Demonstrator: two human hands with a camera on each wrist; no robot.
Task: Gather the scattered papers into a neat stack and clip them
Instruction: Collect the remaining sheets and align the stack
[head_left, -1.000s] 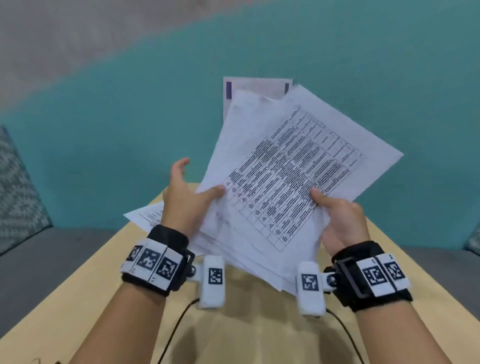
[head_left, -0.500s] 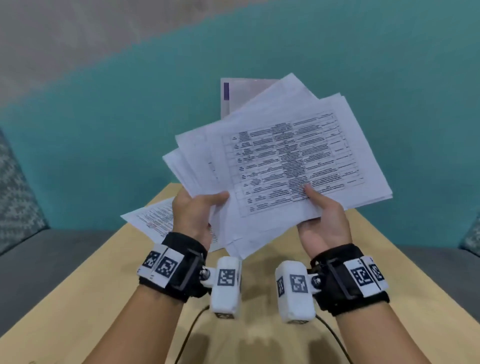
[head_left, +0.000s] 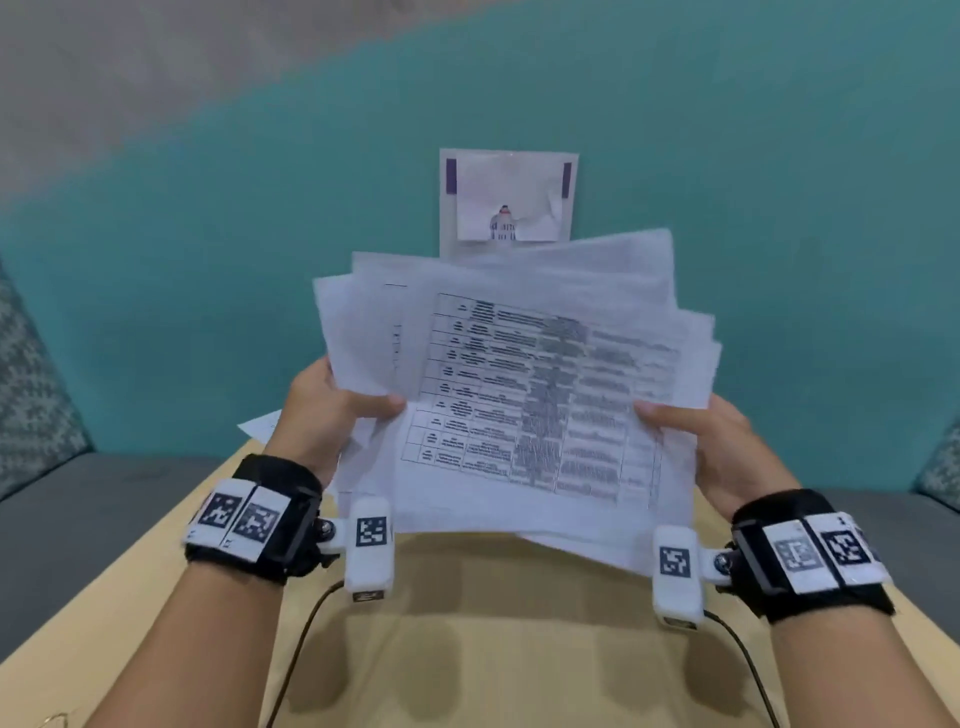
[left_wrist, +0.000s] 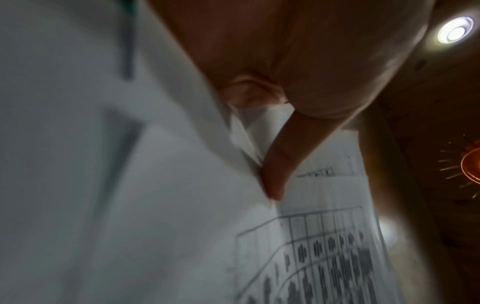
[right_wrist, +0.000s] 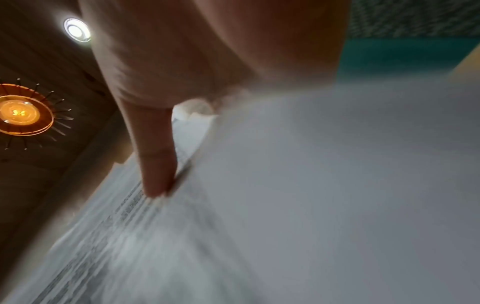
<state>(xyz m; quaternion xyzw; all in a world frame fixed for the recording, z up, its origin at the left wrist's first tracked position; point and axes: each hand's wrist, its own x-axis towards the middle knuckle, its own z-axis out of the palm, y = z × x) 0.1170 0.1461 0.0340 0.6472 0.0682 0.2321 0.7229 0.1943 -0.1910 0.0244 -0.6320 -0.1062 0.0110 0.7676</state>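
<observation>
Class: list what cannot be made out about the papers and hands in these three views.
- Table text on papers: head view, blurred.
- Left hand fingers: head view, behind the sheets.
- Right hand fingers: likewise.
- Sheet on the table: mostly hidden by left hand.
- Sheet count: edges overlap.

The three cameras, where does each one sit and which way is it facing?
Head: worn on the head, looks forward and down at the papers held over the table; both forearms, left hand, right hand.
Left wrist: looks up along the thumb; ceiling lamps.
Right wrist: the same, mirrored; thumb.
Shared: the printed top sheet, all three.
</observation>
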